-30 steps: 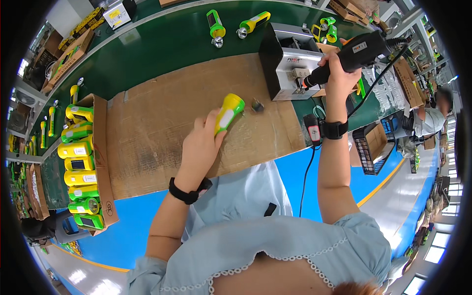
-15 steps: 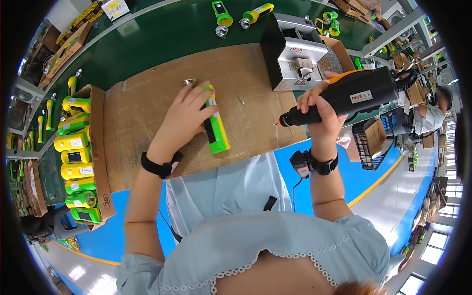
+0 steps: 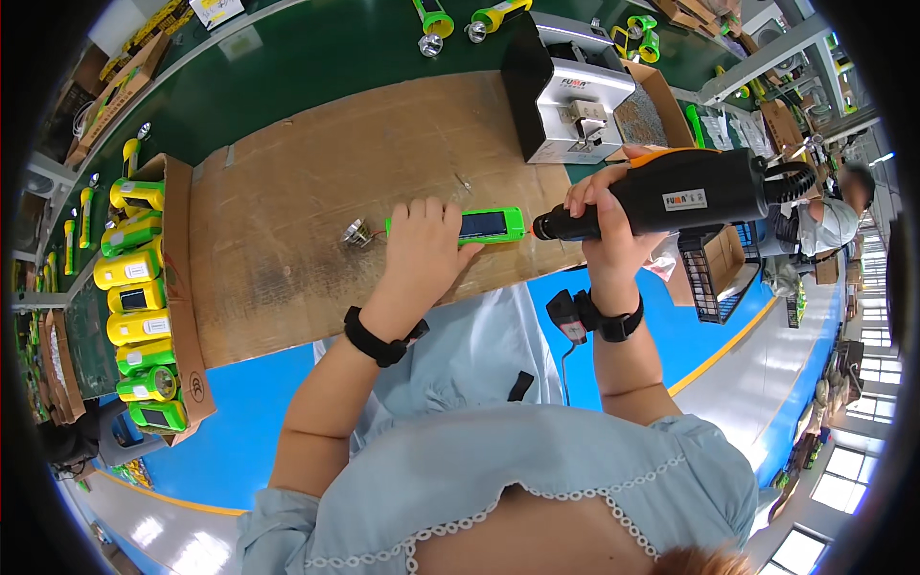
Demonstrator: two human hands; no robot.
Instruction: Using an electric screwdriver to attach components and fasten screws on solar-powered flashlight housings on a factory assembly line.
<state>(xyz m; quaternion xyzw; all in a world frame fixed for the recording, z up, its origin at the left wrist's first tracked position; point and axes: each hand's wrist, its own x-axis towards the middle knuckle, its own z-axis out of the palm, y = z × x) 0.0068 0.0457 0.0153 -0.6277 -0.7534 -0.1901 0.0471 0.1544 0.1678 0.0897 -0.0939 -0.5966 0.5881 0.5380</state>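
Pressing down on a green torch (image 3: 491,226), the left hand (image 3: 422,247) is partly closed, with its fingers bent over one end of it. The torch lies flat on a big brown sheet of cardboard (image 3: 297,211), near the edge close to the person. It has a dark panel on top, and its bare end points to the right.

The right hand (image 3: 610,216) is wrapped around a fat black power screwdriver (image 3: 709,192) and has a good hold of it. The screwdriver lies on its side in the air, and its tip points at the bare end of the torch. The tip is right by that end, but I cannot tell if they touch.

A shiny lamp cup (image 3: 357,233) sits on the cardboard, just left of the left hand. Each wrist has a black band around it.

A silver and black machine (image 3: 578,110) stands past the right hand, at the cardboard's far right corner. Next to it is an open box of little grey bits (image 3: 640,120). Far to the left, a cardboard box (image 3: 182,316) holds a row of yellow and green torches (image 3: 141,297).
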